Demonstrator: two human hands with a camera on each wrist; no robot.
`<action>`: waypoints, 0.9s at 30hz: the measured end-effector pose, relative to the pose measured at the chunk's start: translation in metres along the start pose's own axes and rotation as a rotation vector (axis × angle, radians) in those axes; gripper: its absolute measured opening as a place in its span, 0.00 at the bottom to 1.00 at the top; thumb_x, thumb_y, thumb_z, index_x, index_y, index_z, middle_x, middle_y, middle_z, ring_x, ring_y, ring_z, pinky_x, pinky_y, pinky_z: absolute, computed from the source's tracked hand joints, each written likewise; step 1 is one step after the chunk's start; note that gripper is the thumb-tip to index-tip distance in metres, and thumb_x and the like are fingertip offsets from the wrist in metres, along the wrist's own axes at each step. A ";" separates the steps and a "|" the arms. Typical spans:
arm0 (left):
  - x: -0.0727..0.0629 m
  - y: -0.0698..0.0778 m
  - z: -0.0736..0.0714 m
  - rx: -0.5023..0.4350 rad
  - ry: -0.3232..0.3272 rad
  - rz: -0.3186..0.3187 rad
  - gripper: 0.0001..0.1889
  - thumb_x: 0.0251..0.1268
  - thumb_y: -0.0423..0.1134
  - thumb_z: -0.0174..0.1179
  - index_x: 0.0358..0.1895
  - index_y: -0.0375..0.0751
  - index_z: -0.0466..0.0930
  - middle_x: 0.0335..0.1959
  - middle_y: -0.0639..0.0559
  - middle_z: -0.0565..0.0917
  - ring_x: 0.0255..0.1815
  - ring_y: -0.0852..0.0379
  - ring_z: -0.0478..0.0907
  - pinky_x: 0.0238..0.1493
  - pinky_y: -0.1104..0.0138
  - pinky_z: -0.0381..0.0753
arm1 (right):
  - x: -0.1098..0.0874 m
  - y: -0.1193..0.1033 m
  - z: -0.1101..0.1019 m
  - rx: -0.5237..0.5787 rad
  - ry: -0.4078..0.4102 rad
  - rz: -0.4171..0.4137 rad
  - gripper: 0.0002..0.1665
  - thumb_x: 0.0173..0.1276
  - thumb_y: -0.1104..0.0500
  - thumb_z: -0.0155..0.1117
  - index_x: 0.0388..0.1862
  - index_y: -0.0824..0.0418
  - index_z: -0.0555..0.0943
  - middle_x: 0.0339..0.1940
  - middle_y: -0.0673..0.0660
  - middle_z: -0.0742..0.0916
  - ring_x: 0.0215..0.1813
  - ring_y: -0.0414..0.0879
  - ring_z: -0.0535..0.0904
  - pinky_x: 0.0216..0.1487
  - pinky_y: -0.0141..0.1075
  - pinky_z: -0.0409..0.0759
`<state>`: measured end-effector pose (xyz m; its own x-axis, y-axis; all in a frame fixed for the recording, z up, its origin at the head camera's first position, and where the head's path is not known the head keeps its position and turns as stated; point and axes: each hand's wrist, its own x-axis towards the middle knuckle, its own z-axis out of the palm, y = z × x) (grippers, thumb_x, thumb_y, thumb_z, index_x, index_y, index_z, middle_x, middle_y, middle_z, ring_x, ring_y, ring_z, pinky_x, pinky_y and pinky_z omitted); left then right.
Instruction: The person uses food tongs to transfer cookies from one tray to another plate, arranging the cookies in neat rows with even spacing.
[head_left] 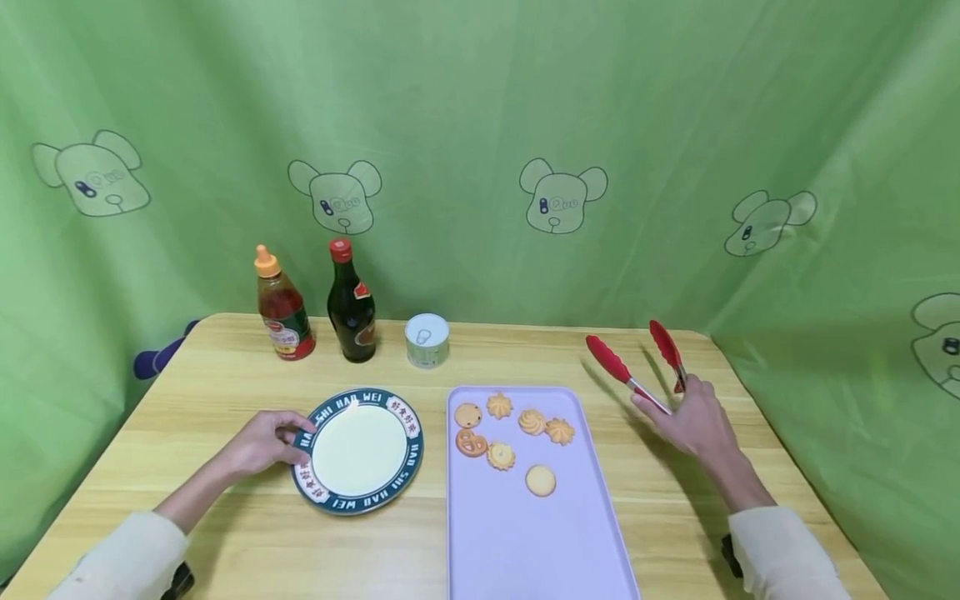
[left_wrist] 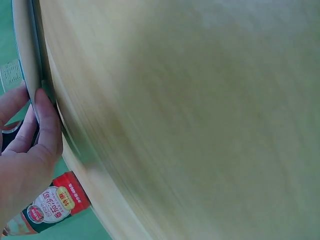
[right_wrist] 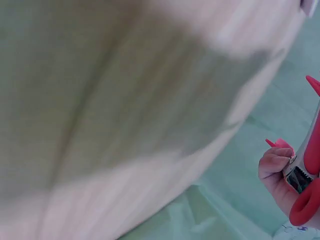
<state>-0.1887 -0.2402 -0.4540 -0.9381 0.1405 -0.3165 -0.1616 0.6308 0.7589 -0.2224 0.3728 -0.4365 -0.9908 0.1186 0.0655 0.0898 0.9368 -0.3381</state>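
Observation:
At the left, my left hand point(head_left: 268, 442) pinches the rim of a round plate point(head_left: 411, 467) that has a white middle and a dark blue-green patterned border. The left wrist view shows the plate point(left_wrist: 26, 45) edge-on between the thumb and fingers of that hand point(left_wrist: 30, 150). On the right side, my right hand point(head_left: 693, 417) holds red-tipped metal tongs point(head_left: 611, 360), their arms spread and pointing toward the back. Nothing sits between the tong tips. Seen in the right wrist view, the tongs point(right_wrist: 312, 145) have red grips, and part of the hand shows beside them.
Between the hands lies a lilac tray point(head_left: 536, 542) with several cookies point(head_left: 532, 422) in its far half. Along the back stand a sauce bottle with an orange cap point(head_left: 283, 312), a dark bottle with a red cap point(head_left: 351, 308) and a can point(head_left: 427, 342). A green curtain point(head_left: 465, 100) hangs behind the table.

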 end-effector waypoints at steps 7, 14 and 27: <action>0.000 0.004 0.000 0.022 0.002 -0.020 0.22 0.46 0.32 0.70 0.49 0.36 0.79 0.36 0.46 0.77 0.35 0.53 0.71 0.32 0.66 0.73 | -0.002 -0.013 -0.014 0.000 0.007 -0.034 0.60 0.56 0.24 0.53 0.58 0.78 0.63 0.46 0.74 0.73 0.38 0.61 0.73 0.28 0.46 0.75; 0.002 0.003 0.001 0.019 0.014 -0.034 0.22 0.45 0.31 0.70 0.48 0.37 0.79 0.35 0.46 0.77 0.35 0.53 0.71 0.32 0.66 0.73 | -0.006 -0.025 -0.023 -0.026 -0.035 -0.160 0.47 0.55 0.27 0.59 0.48 0.70 0.71 0.37 0.67 0.77 0.33 0.53 0.72 0.25 0.36 0.67; 0.002 0.003 0.002 0.020 0.011 -0.037 0.22 0.46 0.31 0.70 0.49 0.36 0.79 0.35 0.46 0.76 0.35 0.52 0.71 0.32 0.65 0.73 | -0.020 -0.047 -0.027 -0.059 -0.101 -0.300 0.49 0.50 0.28 0.64 0.52 0.68 0.74 0.42 0.64 0.82 0.42 0.56 0.77 0.37 0.47 0.77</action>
<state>-0.1905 -0.2364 -0.4534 -0.9351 0.1083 -0.3375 -0.1899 0.6508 0.7351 -0.2039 0.3356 -0.3968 -0.9787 -0.1964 0.0597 -0.2052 0.9429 -0.2625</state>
